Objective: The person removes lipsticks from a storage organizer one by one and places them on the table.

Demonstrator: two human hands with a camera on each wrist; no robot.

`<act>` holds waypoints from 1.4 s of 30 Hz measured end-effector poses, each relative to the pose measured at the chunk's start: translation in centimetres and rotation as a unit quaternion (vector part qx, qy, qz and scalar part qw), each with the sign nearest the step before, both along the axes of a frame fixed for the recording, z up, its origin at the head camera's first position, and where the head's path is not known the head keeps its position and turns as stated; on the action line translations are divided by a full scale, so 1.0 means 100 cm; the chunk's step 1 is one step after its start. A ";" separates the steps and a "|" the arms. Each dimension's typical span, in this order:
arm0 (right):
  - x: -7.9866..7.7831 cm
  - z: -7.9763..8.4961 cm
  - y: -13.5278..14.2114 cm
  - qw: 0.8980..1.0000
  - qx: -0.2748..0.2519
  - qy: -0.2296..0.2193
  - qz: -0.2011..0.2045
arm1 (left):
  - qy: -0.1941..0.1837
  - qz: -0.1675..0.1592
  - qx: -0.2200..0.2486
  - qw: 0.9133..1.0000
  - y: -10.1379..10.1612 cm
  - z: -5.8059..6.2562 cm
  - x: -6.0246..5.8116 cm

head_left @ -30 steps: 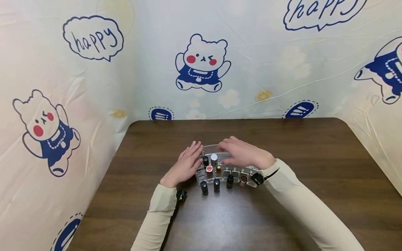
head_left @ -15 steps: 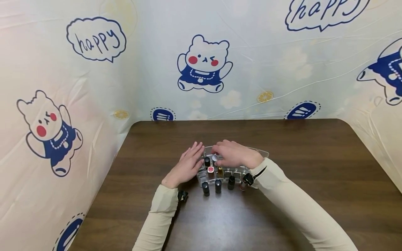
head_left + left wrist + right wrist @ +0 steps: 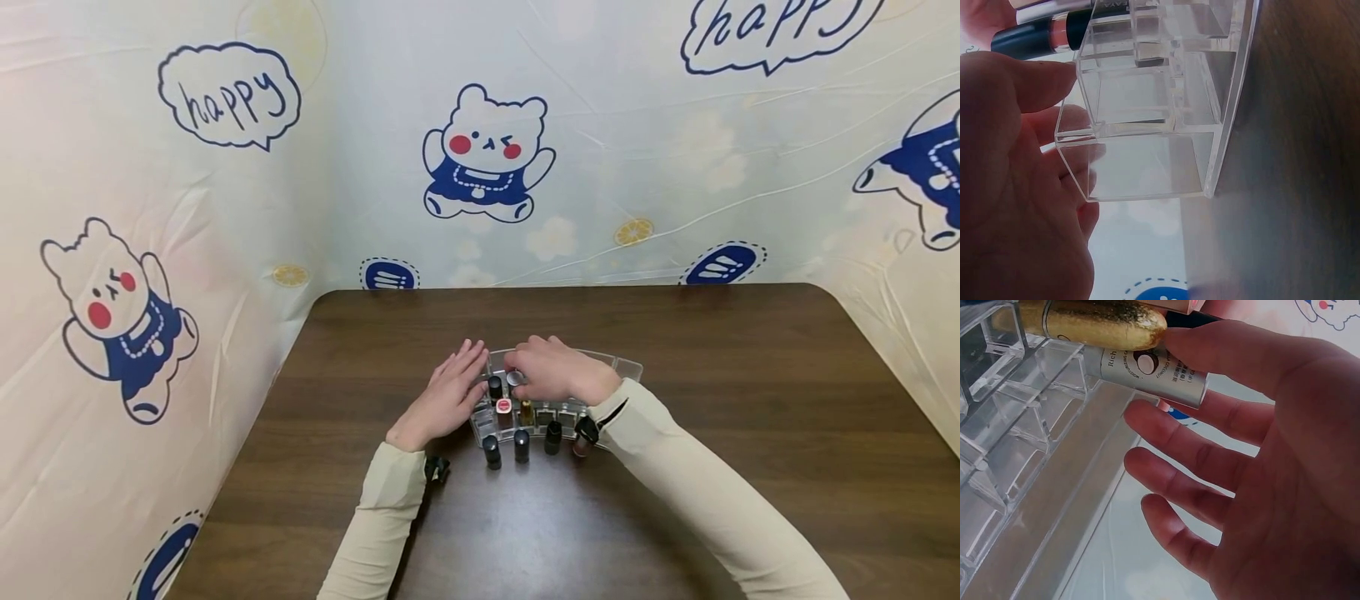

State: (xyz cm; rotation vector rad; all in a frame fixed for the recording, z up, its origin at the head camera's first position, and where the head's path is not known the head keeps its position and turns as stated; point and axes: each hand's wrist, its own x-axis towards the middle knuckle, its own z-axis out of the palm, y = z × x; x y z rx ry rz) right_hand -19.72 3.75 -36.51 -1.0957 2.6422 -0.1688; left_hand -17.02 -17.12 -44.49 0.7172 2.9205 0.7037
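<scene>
A clear acrylic lipstick organizer (image 3: pixel 628 368) with stepped compartments stands on the table. My left hand (image 3: pixel 442 398) rests against its left side, fingers extended; in the left wrist view the thumb touches the clear wall. My right hand (image 3: pixel 558 372) reaches over the organizer and pinches a silver lip balm tube (image 3: pixel 1150 370) between thumb and index finger, the other fingers spread loosely. Beside the tube are a gold lipstick (image 3: pixel 1107 324), a black-capped lipstick (image 3: pixel 495 387) and one with a round red-and-white top (image 3: pixel 503 407). The right hand hides some compartments.
Along the organizer's front stand several tubes: a black-capped one (image 3: pixel 491 452), another (image 3: pixel 521 446), a dark one (image 3: pixel 552 437) and a reddish-brown one (image 3: pixel 581 447) partly under the right wrist. Brown wooden table (image 3: pixel 360 333); a printed curtain (image 3: pixel 585 100) hangs behind.
My right hand has moved left across the organizer to the silver lip balm tube and its fingers have closed in around it. The left hand has stayed at the organizer's side.
</scene>
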 end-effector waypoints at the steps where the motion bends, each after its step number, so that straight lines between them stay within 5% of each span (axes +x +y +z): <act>1: 0.000 0.000 0.000 1.000 0.001 0.000 -0.001 | 0.001 -0.001 0.001 1.000 0.000 0.000 0.000; 20: 0.000 -0.002 0.002 1.000 -0.007 0.001 -0.003 | -0.004 0.001 0.004 1.000 0.001 0.000 0.000; 42: 0.002 0.003 0.010 0.996 -0.091 -0.010 -0.006 | 0.003 -0.002 -0.003 1.000 0.000 0.000 0.000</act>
